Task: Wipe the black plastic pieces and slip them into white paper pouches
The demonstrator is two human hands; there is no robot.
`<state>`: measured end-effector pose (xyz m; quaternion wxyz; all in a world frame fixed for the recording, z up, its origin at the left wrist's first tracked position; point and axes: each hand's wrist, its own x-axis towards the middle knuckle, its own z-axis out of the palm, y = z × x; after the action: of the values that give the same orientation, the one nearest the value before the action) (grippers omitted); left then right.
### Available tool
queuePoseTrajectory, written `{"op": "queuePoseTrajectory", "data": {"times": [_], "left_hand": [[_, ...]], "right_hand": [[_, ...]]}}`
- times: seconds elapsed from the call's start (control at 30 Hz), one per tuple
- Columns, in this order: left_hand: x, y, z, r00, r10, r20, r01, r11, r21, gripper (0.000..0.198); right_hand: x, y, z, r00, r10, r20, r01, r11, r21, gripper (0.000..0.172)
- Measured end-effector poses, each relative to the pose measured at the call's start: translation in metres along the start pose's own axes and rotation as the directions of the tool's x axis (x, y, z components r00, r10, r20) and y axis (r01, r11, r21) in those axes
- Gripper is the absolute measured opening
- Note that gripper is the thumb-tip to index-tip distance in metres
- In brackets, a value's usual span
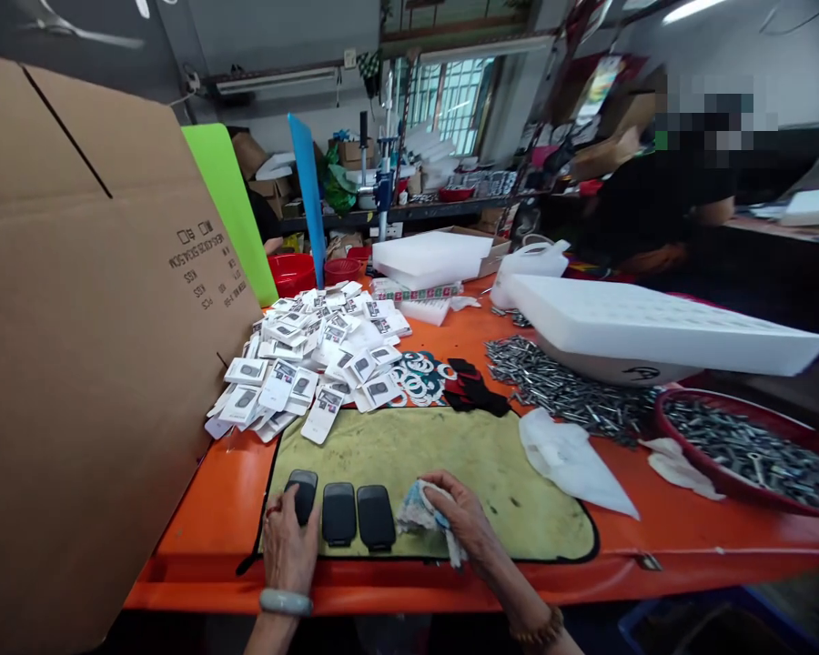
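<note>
My left hand (290, 544), with a pale bangle at the wrist, grips a flat black rounded case (304, 491) at the left of a yellow-green cloth mat (478, 464). Beside it lie two similar black cases, one in the middle (339, 515) and one to the right (376, 517), side by side near the mat's front edge. What these cases are exactly I cannot tell. To their right, my right hand (459, 517) holds a crumpled white and blue rag (419, 511) just over the mat, its fingers closed around it.
A heap of small white boxes (328, 346) lies beyond the mat, beside white rings (419, 377) and dark gloves (474, 389). A tall cardboard box (96, 364) walls off the left. Metal parts (566, 387), a red basin (675, 437) and white foam (655, 318) stand right. A person (655, 200) sits behind.
</note>
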<state>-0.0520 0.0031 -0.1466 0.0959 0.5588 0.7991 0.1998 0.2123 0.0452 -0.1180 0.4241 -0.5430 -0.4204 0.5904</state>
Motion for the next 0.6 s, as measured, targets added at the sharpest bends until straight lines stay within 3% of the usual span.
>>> {"op": "queuePoseTrajectory", "data": {"times": [0.1, 0.17, 0.27, 0.33, 0.43, 0.5, 0.6], "left_hand": [[-0.008, 0.019, 0.010, 0.988, 0.073, 0.138, -0.077, 0.997, 0.022, 0.049], [-0.011, 0.031, 0.014, 0.976, 0.087, 0.198, -0.105, 0.991, 0.082, 0.050], [-0.009, 0.043, 0.015, 0.964, 0.093, 0.248, -0.132, 0.981, 0.143, 0.051], [-0.004, 0.047, 0.012, 0.957, 0.062, 0.284, -0.105, 0.984, 0.141, 0.054], [0.005, 0.049, 0.009, 0.940, -0.027, 0.339, -0.004, 0.996, 0.091, 0.066], [0.010, 0.049, 0.008, 0.928, -0.087, 0.362, 0.070, 0.996, 0.060, 0.069], [0.014, 0.049, 0.008, 0.905, -0.130, 0.405, 0.140, 0.990, 0.007, 0.066]], "right_hand": [[0.017, -0.013, -0.017, 0.997, -0.054, -0.051, 0.053, 0.998, -0.022, 0.033], [0.039, -0.041, -0.037, 0.978, -0.134, -0.163, 0.127, 0.991, -0.052, 0.033], [0.080, -0.113, -0.079, 0.874, -0.297, -0.383, 0.281, 0.955, -0.099, 0.040], [0.106, -0.170, -0.106, 0.750, -0.423, -0.508, 0.421, 0.898, -0.126, 0.051], [0.134, -0.243, -0.132, 0.638, -0.521, -0.567, 0.497, 0.841, -0.214, 0.059], [0.145, -0.271, -0.138, 0.593, -0.585, -0.552, 0.428, 0.811, -0.400, 0.054], [0.155, -0.290, -0.141, 0.519, -0.661, -0.542, 0.372, 0.745, -0.553, 0.046]]}}
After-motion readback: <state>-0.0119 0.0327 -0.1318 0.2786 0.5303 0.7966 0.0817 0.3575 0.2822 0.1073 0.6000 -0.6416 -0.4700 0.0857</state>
